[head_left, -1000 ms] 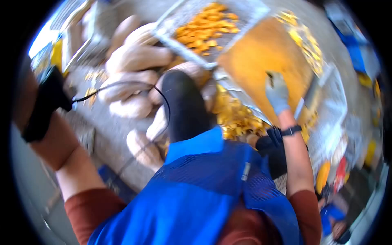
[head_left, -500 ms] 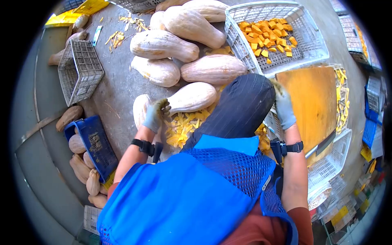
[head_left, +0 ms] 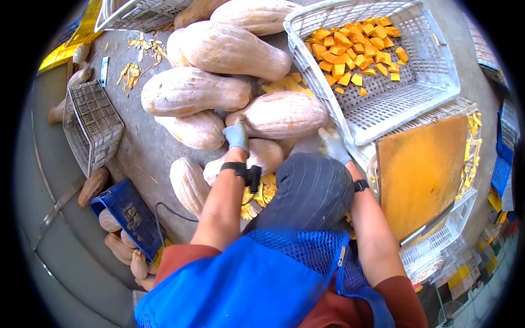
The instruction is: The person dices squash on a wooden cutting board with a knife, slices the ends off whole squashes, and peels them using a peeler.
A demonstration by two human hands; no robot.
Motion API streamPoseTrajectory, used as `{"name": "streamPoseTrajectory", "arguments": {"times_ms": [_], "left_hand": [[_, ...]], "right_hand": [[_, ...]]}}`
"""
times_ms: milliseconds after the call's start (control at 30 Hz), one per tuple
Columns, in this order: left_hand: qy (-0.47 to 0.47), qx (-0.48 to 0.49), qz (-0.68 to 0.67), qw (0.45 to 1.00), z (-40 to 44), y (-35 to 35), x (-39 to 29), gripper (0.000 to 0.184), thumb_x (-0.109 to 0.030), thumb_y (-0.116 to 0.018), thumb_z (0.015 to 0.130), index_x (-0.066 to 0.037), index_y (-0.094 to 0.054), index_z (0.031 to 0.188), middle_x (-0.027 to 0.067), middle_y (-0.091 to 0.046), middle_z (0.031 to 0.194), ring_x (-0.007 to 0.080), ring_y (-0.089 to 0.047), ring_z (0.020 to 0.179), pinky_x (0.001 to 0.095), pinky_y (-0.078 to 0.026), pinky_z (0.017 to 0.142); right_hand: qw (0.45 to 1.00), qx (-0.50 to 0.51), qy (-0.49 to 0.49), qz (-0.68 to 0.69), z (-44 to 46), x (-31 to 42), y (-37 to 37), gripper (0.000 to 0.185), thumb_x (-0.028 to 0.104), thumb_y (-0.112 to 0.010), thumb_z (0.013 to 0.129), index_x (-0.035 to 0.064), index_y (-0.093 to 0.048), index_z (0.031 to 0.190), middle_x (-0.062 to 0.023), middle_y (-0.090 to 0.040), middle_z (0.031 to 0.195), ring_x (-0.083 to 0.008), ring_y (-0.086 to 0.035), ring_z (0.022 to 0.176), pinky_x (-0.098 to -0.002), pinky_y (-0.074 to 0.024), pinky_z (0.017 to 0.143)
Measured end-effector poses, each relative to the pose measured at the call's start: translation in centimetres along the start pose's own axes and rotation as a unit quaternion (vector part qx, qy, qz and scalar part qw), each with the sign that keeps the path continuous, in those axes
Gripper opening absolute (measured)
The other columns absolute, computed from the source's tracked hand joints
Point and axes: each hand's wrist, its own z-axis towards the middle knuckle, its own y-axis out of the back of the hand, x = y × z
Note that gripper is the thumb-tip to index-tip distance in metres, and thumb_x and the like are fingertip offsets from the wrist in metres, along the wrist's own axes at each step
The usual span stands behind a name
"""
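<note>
A long pale pumpkin [head_left: 285, 115] lies crosswise in front of me. At its left end is my left hand [head_left: 237, 135], gloved, with fingers closed against the skin. My right hand [head_left: 332, 145], also gloved, grips the lower right end, some of its fingers hidden by the pumpkin. Below it, another pumpkin [head_left: 266, 156] is partly covered by my left forearm. Yellow peelings [head_left: 261, 192] lie beside my knee. More whole pumpkins, such as a ribbed one [head_left: 188, 185] and a large one [head_left: 232, 48], surround my hands on the floor.
A white crate [head_left: 421, 106] with orange pumpkin chunks [head_left: 355, 49] stands at the upper right. Nearer is a wooden board [head_left: 421, 169] with a knife [head_left: 427, 225] along its edge. At left are a grey crate [head_left: 93, 126] and a tipped blue crate [head_left: 131, 216] with pumpkins.
Both hands have moved forward, from beside my knee onto the two ends of the long pumpkin. My view has shifted, and my knee sits lower.
</note>
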Motion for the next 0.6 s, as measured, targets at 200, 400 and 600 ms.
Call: {"name": "streamPoseTrajectory", "arguments": {"times_ms": [200, 400, 600], "left_hand": [[0.167, -0.078, -0.307, 0.934, -2.4, -1.8, -5.7, 0.059, -0.027, -0.075, 0.071, 0.008, -0.051, 0.113, 0.0191, -0.057, 0.112, 0.0256, -0.055, 0.098, 0.0366, -0.045, 0.089], [0.210, 0.208, -0.487, 0.822, 2.3, 1.1, 2.1, 0.055, -0.047, -0.038, 0.091, -0.016, -0.039, 0.136, 0.0053, -0.043, 0.139, 0.0248, -0.032, 0.131, 0.0452, -0.025, 0.110], [0.235, 0.407, -0.542, 0.697, 1.5, 0.0, -0.8, 0.056, -0.048, -0.047, 0.089, -0.014, -0.043, 0.133, 0.0066, -0.045, 0.136, 0.0260, -0.037, 0.127, 0.0428, -0.024, 0.110]], "right_hand": [[0.973, 0.033, 0.038, 0.225, 4.9, -1.5, -0.4, 0.052, 0.032, -0.063, 0.086, 0.0190, -0.045, 0.132, 0.0016, -0.049, 0.124, -0.0169, -0.043, 0.113, -0.0379, -0.0372, 0.092], [0.974, -0.013, 0.218, 0.059, 7.7, -4.6, -0.4, 0.041, 0.027, -0.054, 0.092, 0.0045, -0.050, 0.127, -0.0063, -0.052, 0.124, -0.0180, -0.045, 0.114, -0.0322, -0.0366, 0.097], [0.951, -0.120, 0.273, -0.080, 7.5, -7.1, -0.1, 0.047, 0.031, -0.052, 0.092, 0.0028, -0.047, 0.129, -0.0098, -0.048, 0.129, -0.0180, -0.044, 0.118, -0.0309, -0.0356, 0.099]]}}
